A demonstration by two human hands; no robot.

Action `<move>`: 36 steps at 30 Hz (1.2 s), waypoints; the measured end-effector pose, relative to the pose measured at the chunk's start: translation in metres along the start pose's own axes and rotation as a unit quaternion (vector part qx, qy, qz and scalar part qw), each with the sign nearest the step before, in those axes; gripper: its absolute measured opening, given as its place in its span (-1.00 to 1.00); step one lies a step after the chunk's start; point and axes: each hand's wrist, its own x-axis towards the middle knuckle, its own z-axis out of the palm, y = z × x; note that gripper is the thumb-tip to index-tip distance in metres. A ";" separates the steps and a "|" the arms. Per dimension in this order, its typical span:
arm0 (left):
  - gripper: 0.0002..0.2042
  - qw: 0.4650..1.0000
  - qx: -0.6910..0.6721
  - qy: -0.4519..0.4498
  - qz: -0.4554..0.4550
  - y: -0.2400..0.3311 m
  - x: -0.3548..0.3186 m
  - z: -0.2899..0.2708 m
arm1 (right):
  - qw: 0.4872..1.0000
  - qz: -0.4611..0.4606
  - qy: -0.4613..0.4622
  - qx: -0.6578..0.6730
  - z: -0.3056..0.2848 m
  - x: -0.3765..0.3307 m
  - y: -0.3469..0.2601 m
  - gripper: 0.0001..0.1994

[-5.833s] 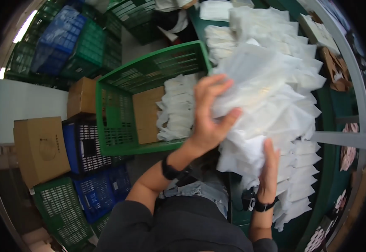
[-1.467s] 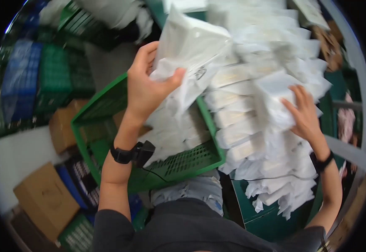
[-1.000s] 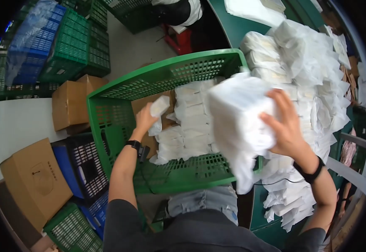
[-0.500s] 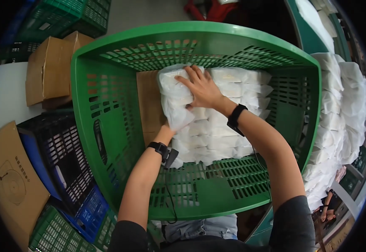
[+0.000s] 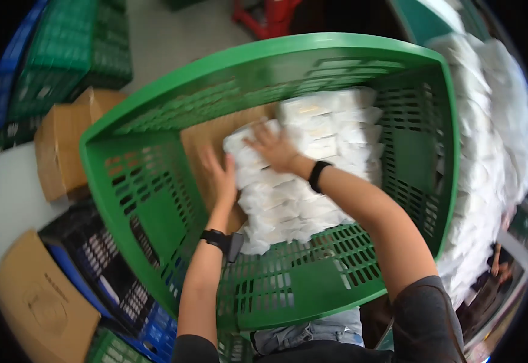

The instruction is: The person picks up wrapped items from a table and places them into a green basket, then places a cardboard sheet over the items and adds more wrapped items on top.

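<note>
Both hands had come down into the green crate (image 5: 155, 199) since a moment before. Left hand (image 5: 220, 175) and right hand (image 5: 274, 148) lay flat, fingers spread, pressing the white packets (image 5: 300, 181) beside the cardboard liner (image 5: 206, 133), gripping nothing.

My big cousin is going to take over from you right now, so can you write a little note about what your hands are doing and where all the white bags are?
Left hand: flat against the side of the white packet stack in the green crate, not gripping.
Right hand: pressing on top of the stack.
Done: several rows of packets lie in the crate on brown cardboard.
Left: a big heap of packets waits on the table at right.
</note>
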 end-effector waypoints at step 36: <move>-0.40 0.919 0.384 -0.059 0.065 0.002 0.010 0.026 | 0.915 0.230 0.314 -0.108 -0.290 -0.432 0.239 -0.42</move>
